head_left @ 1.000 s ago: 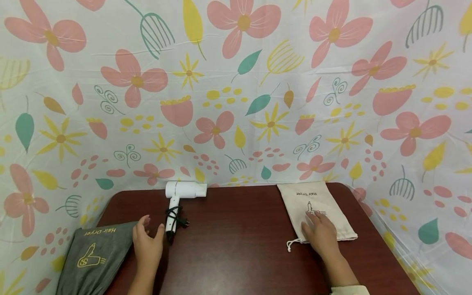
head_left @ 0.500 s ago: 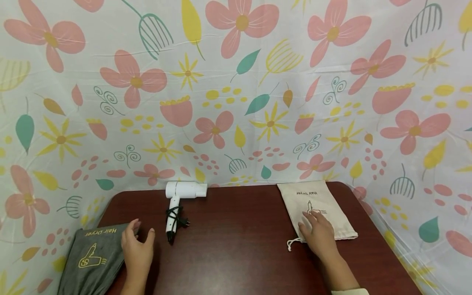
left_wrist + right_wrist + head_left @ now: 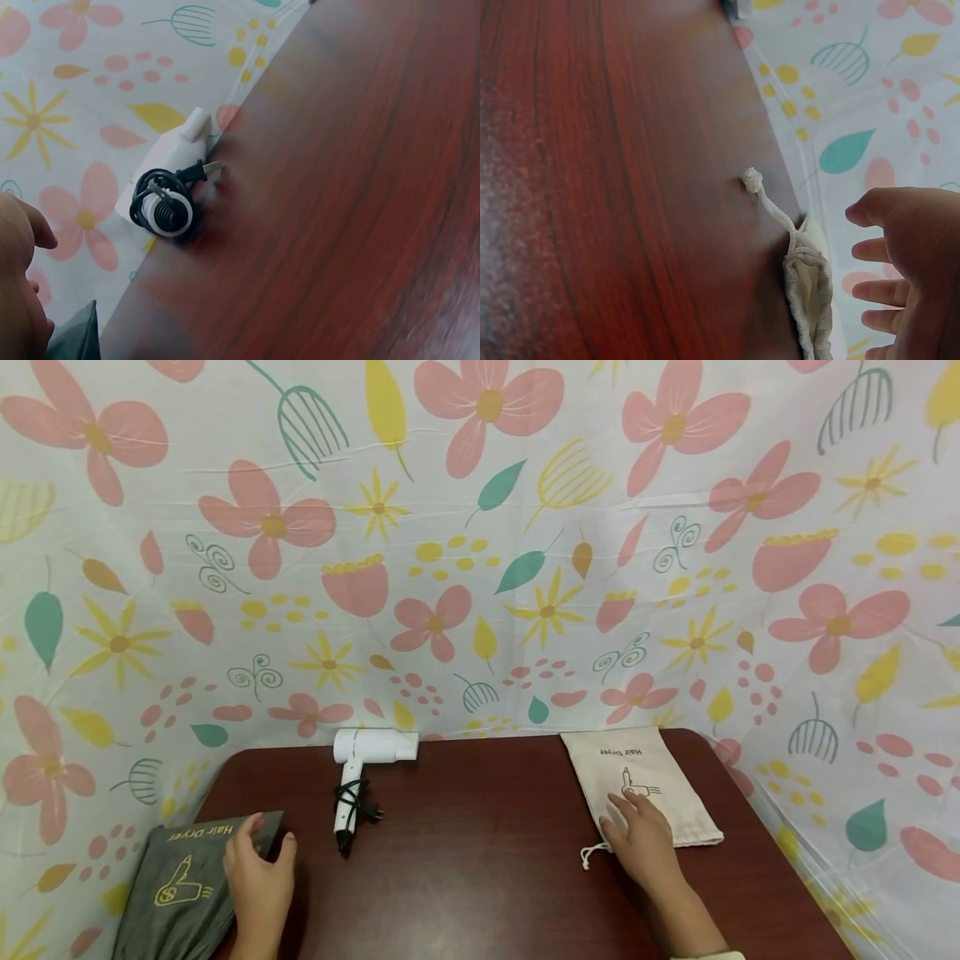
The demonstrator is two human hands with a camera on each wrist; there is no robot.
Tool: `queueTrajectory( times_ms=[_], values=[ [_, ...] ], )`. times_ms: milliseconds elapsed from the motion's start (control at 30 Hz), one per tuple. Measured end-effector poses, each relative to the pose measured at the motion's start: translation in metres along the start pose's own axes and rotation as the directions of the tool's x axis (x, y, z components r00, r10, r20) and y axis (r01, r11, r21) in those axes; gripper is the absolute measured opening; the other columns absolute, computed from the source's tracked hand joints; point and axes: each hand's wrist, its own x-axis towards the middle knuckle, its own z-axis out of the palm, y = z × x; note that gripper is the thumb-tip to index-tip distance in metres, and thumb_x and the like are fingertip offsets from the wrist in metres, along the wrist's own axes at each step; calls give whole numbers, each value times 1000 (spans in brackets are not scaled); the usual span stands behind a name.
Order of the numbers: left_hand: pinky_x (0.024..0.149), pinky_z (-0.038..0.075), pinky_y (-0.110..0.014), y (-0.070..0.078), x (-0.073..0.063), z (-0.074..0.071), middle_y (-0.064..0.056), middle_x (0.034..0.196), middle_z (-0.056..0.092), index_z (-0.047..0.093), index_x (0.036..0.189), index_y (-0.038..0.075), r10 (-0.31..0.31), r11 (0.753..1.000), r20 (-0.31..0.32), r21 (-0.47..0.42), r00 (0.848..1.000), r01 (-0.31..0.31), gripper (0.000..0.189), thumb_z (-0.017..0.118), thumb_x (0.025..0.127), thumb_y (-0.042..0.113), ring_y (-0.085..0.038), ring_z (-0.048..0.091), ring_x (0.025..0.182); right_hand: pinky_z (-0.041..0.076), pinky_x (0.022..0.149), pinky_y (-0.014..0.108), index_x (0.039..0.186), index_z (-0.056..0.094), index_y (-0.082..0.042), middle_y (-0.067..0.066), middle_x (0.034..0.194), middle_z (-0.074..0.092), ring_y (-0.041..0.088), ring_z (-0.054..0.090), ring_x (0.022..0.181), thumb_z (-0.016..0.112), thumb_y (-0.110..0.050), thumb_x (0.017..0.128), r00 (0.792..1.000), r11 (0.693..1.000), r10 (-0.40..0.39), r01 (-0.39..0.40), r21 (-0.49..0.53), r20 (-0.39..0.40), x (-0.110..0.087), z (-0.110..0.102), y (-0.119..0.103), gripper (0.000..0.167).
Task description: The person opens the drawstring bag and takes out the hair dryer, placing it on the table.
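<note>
My left hand (image 3: 258, 881) is over the right edge of a grey drawstring-type bag (image 3: 168, 860) lettered "Hair Dryer", thumb apart from the relaxed fingers, nothing held. Whether it touches the cloth I cannot tell. A white hair dryer (image 3: 367, 747) lies at the table's back left, its black cord (image 3: 352, 797) wound round the handle; the left wrist view shows the plug (image 3: 199, 171) sticking out. At the right, my right hand (image 3: 645, 843) is over a cream drawstring bag (image 3: 678, 806), fingers spread and holding nothing. Its knotted cord (image 3: 754, 180) shows in the right wrist view.
The dark red-brown wooden table (image 3: 465, 860) has rounded back corners. A white curtain (image 3: 480, 568) printed with flowers and leaves hangs behind it and along both sides. The grey bag extends past the table's left edge.
My left hand has moved left, away from the hair dryer's handle and over the grey bag. The right hand has shifted slightly left above the cream bag. Dryer and bags have stayed put.
</note>
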Motion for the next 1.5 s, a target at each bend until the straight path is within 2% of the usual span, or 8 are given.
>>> queueTrajectory(
  times_ms=[200,667,767,867,1000,1100,1333,1500],
  values=[
    [93,31,-64,-4,3,-12,-30,135,44,45,142,0,3,998,-7,57,1000,-3,54,65,94,12,-50,36,124,35,104,63,128,67,-1,30,136,58,51,50,127,73,-19,90,1000,1000,7,-7,7,25,-2,-2,-4,42],
    [106,22,-65,-24,7,-26,-36,128,45,46,137,-7,153,981,-100,137,983,-139,60,72,84,2,-55,35,123,37,102,64,126,68,-1,29,133,60,50,52,126,75,-18,88,1000,1000,-22,22,17,-3,-4,1,-7,42],
    [106,22,-67,-26,8,-29,-37,131,43,45,139,-6,116,982,-77,155,990,-103,61,73,85,5,-56,34,125,37,102,64,126,68,-1,29,133,60,50,52,127,75,-18,88,1000,1000,-21,21,22,2,-5,1,-8,42],
    [108,19,-69,-27,9,-33,-37,136,39,42,143,-5,32,983,-29,180,999,-26,64,72,88,9,-57,29,129,37,102,64,126,68,-2,28,134,59,50,52,126,75,-19,88,1000,1000,-19,19,23,12,-7,2,-10,42],
    [112,14,-71,-27,11,-40,-38,141,33,38,148,-4,-76,975,13,209,997,72,67,70,91,12,-58,23,134,36,103,65,127,68,-2,28,135,59,51,51,126,75,-20,89,999,999,-19,18,31,26,-8,2,-12,43],
    [112,14,-71,-27,10,-43,-38,141,33,37,148,-4,-108,969,15,223,994,102,67,69,91,13,-59,22,134,35,103,65,128,67,-2,29,136,58,51,50,128,75,-20,89,999,999,-17,16,35,32,-9,3,-13,43],
    [109,16,-72,-29,9,-49,-37,137,34,40,144,-4,-83,965,-24,249,996,87,64,70,90,12,-59,25,131,35,104,63,126,68,-2,28,133,60,51,51,127,77,-19,87,999,999,-33,33,39,17,-12,7,-16,44],
    [103,17,-74,-33,8,-53,-36,134,38,44,141,-4,-23,961,-86,273,996,45,67,75,84,11,-58,29,128,37,102,63,125,68,-1,28,131,61,50,53,125,78,-18,86,999,998,-47,47,34,3,-13,10,-17,44]
  ],
)
